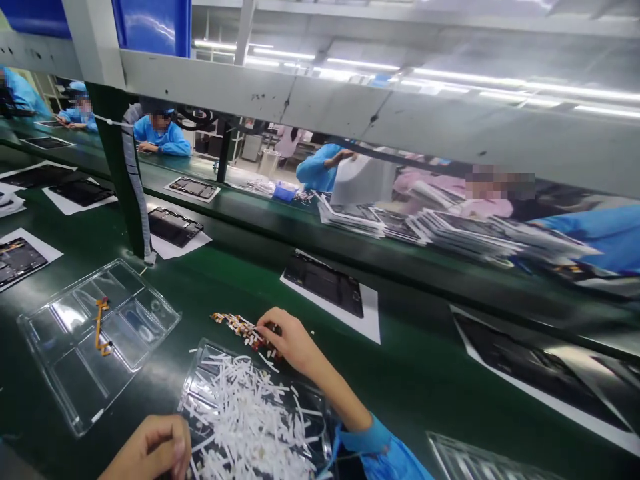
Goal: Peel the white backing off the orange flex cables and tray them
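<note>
My right hand point(287, 337) reaches over a row of small orange and white flex parts point(240, 327) on the green bench, its thumb and forefinger pinched at the row's right end; what lies between them is too small to name. My left hand point(165, 448) is at the bottom, fingers curled together, beside a clear tray point(200, 353) heaped with white paper strips point(250, 413). Whether it holds anything is hidden. To the left, an orange flex cable point(100, 327) lies in another clear tray point(50, 387).
Black device housings on white sheets lie behind, such as one housing point(325, 283) and another at right point(540, 373). A green post point(117, 173) rises at left under a white beam point(300, 100). Across the bench, people in blue sleeves work near stacked sheets point(460, 233).
</note>
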Action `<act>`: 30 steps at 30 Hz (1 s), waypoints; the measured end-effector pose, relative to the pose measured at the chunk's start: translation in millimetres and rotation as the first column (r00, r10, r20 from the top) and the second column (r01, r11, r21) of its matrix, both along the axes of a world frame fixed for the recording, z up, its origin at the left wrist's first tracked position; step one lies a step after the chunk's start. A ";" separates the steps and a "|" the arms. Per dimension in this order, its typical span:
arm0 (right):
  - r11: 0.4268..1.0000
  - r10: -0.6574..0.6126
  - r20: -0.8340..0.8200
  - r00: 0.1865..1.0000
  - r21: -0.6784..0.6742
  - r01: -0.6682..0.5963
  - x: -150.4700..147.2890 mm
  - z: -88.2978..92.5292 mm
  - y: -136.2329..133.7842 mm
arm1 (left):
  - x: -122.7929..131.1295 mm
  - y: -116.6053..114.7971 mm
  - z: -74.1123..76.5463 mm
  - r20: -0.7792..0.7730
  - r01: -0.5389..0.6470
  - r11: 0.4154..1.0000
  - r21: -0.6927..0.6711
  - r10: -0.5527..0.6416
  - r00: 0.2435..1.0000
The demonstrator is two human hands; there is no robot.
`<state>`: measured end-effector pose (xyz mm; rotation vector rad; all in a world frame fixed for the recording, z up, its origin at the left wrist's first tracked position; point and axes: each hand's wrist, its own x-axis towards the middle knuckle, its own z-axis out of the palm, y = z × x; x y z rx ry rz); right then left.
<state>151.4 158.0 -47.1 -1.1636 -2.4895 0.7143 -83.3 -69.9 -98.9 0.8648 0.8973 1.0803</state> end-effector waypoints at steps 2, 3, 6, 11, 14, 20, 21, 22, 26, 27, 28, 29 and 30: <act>1.000 -0.021 -0.035 0.999 -0.009 0.020 4.3 1.6 -1.2 | 3.6 2.9 -0.7 -0.006 0.005 1.000 -0.018 -0.005 1.000; 0.999 -0.035 -0.049 0.998 -0.007 0.035 6.3 2.5 -1.9 | 5.6 5.1 -1.2 -0.004 0.009 1.000 -0.025 -0.009 1.000; 0.998 -0.061 -0.079 0.995 -0.023 0.059 10.3 5.3 -3.3 | 11.3 13.8 -1.8 -0.051 -0.014 1.000 -0.019 0.013 0.999; 0.989 -0.057 -0.077 0.995 -0.139 0.046 13.7 11.8 0.5 | 17.8 27.5 -6.4 -0.129 -0.033 0.998 -0.053 0.026 0.991; 0.981 -0.055 -0.062 0.997 -0.190 0.042 16.4 17.3 4.1 | 19.1 27.8 -10.9 -0.158 0.002 0.999 -0.054 -0.011 0.987; 0.971 -0.040 -0.005 0.999 -0.237 0.038 17.2 19.1 0.3 | 18.6 35.0 37.3 -0.637 0.122 0.986 0.117 -0.020 0.770; 0.970 -0.032 0.009 0.999 -0.240 0.034 15.4 17.5 -0.4 | 19.5 44.6 49.5 -0.742 0.158 0.964 0.214 0.056 0.668; 0.970 -0.027 0.022 0.999 -0.242 0.032 13.1 15.8 -0.8 | 21.2 57.7 59.8 -0.811 0.207 0.925 0.319 0.153 0.565; 0.972 -0.027 0.039 0.999 -0.231 0.035 3.4 13.2 -1.7 | 33.9 129.6 70.2 -0.899 0.436 0.799 0.415 0.286 0.331; 0.973 -0.030 0.032 0.999 -0.226 0.037 2.5 14.9 -2.7 | 37.7 146.8 65.9 -0.903 0.458 0.789 0.409 0.277 0.328; 0.975 -0.037 0.021 0.999 -0.219 0.040 2.7 17.9 -4.2 | 41.0 161.5 60.2 -0.908 0.481 0.781 0.398 0.260 0.328; 0.976 -0.048 0.004 0.999 -0.210 0.047 4.3 21.9 -6.4 | 43.7 173.0 54.0 -0.911 0.495 0.777 0.389 0.245 0.332; 0.978 -0.062 -0.018 0.998 -0.202 0.057 7.3 26.7 -9.0 | 45.3 181.2 48.1 -0.912 0.503 0.775 0.383 0.232 0.338</act>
